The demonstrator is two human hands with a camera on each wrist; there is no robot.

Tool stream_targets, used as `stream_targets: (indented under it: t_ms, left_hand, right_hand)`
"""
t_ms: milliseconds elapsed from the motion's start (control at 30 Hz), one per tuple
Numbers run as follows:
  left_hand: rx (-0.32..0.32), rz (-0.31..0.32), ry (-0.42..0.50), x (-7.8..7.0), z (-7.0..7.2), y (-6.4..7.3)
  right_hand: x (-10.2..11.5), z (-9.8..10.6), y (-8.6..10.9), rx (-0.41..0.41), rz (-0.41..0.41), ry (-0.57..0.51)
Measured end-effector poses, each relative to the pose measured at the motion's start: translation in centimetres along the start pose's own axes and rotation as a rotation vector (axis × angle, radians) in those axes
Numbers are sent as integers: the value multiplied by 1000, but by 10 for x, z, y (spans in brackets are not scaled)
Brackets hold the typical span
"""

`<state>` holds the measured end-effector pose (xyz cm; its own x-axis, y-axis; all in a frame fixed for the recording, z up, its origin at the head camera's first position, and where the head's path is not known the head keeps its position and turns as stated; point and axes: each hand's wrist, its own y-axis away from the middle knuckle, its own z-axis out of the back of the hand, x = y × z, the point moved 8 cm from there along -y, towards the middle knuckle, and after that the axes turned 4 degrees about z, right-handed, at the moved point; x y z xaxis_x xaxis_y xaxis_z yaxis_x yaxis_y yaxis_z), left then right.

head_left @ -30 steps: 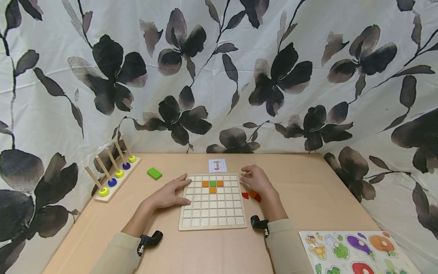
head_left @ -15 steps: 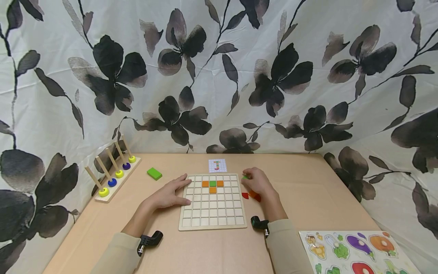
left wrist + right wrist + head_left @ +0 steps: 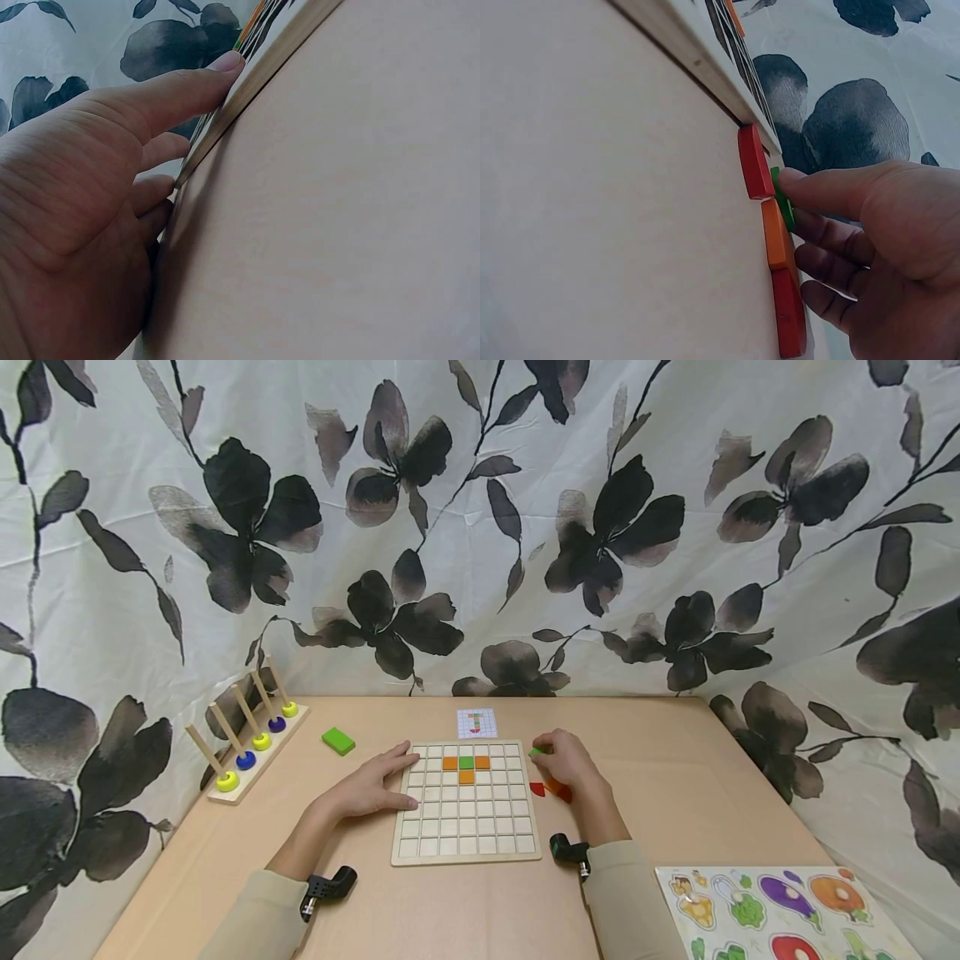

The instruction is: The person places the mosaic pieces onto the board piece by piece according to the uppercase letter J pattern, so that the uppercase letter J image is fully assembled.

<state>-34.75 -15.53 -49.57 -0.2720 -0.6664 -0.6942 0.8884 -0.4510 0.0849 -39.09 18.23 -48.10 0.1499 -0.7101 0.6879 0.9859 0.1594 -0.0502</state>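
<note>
A wooden grid board [image 3: 457, 862] lies in the middle of the table. Three orange tiles [image 3: 467, 777] and one green tile [image 3: 467, 762] form a small T in its upper cells. My left hand [image 3: 371, 785] rests along the board's left edge, fingers spread; in the left wrist view the thumb [image 3: 225, 64] touches the rim. Off the board's right side, my right hand [image 3: 568, 762] pinches a green piece [image 3: 783, 202] between thumb and forefinger. Beside it lie a red piece [image 3: 755, 161], an orange piece [image 3: 776, 234] and another red piece [image 3: 788, 311].
Behind the board is a small pattern card [image 3: 477, 723] with a J-like figure. A green block [image 3: 339, 741] lies at the left, near a peg stand [image 3: 258, 760] with yellow and blue rings. A vegetable picture board [image 3: 787, 914] occupies the front right.
A green piece now shows at my right fingertips, where none was visible a second ago. The right hand has drawn slightly nearer to me; the left hand has stayed still.
</note>
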Motion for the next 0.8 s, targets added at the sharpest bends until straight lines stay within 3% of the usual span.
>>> stream_targets:
  t_ms: [367, 800]
  left_hand:
    - [0, -1, -2, 0, 0, 0]
    - [1, 13, -11, 2, -2, 0]
  right_hand:
    - [-2, 0, 1, -11, 0, -9]
    - [-1, 7, 0, -57, -5, -111]
